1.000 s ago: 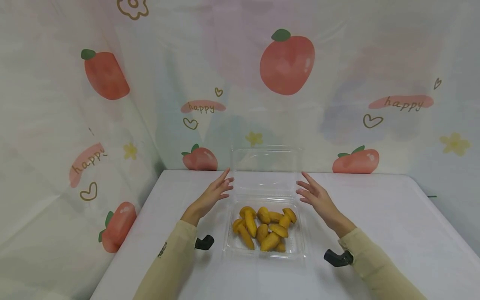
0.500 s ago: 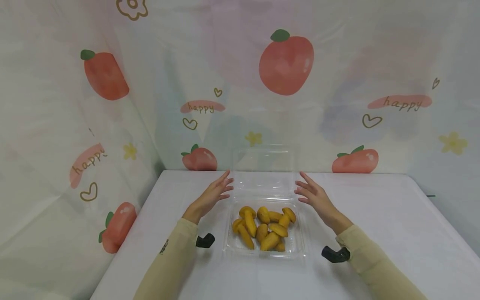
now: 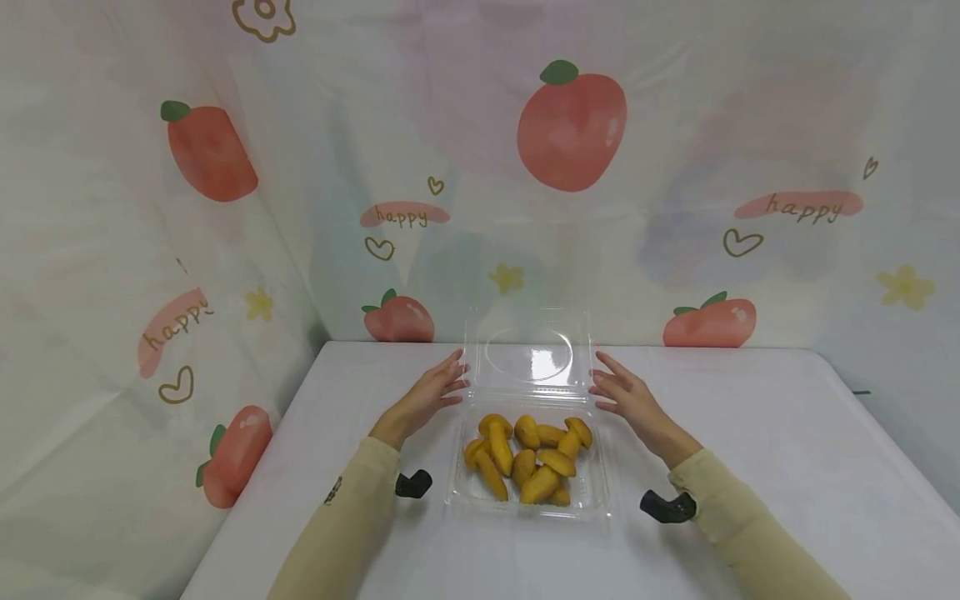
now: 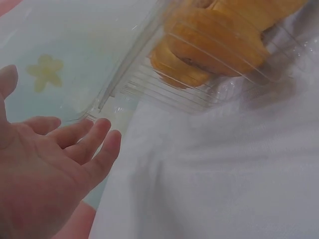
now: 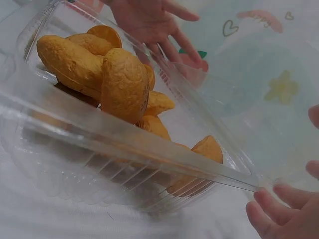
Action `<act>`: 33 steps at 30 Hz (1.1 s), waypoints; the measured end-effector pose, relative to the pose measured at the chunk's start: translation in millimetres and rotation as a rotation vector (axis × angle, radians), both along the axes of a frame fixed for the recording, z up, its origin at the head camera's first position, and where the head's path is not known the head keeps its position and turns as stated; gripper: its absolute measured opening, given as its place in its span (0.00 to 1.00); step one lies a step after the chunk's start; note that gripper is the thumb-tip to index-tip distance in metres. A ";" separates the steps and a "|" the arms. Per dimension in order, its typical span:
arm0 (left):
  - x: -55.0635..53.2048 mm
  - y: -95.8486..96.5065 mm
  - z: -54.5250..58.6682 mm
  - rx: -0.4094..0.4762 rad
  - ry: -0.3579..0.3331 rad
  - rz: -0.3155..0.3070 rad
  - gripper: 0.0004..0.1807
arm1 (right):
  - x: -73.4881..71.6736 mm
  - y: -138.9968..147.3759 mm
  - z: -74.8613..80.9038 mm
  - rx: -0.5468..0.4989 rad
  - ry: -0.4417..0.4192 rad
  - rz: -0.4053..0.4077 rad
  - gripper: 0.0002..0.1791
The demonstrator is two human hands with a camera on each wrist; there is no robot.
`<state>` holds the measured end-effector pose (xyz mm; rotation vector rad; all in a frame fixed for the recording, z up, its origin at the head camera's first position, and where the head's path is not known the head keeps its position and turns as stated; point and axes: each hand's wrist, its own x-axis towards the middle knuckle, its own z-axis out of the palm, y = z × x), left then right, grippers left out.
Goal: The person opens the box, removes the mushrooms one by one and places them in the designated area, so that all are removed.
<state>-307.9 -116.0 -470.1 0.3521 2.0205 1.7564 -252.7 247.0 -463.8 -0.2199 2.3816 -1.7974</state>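
Observation:
A clear plastic clamshell box (image 3: 528,510) lies on the white table, holding several yellow-orange mushrooms (image 3: 542,482). Its hinged lid (image 3: 551,363) stands raised at the back and shows a bright glare patch. My left hand (image 3: 420,400) is at the lid's left side, fingers spread and fairly straight. In the left wrist view, the fingertips (image 4: 103,124) lie close to the corner of the clear plastic. On the opposite side, my right hand (image 3: 636,408) mirrors it; in the right wrist view its fingertips (image 5: 263,195) are at the box's edge. Firm contact cannot be told.
Behind the table (image 3: 757,417) hangs a pale curtain (image 3: 480,117) printed with red fruit, hearts and "happy"; it continues along the left side. A black curved piece sticks out below each sleeve (image 3: 352,500).
The lid has tilted: its top edge is lower, and an oval and glare now show on it. Both hands have shifted slightly, the right one inward. The mushrooms have not moved.

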 end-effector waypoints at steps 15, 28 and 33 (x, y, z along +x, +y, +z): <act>2.8 1.3 -7.5 -0.030 -0.051 -0.030 0.37 | -0.8 -2.2 -5.3 0.026 -0.095 0.003 0.39; 4.4 2.4 -8.7 -0.041 -0.066 -0.027 0.37 | -0.9 1.0 -8.5 0.052 -0.108 0.028 0.39; 3.6 -0.1 -11.7 -0.039 -0.073 -0.019 0.37 | 0.3 1.8 -7.7 0.056 -0.112 0.034 0.38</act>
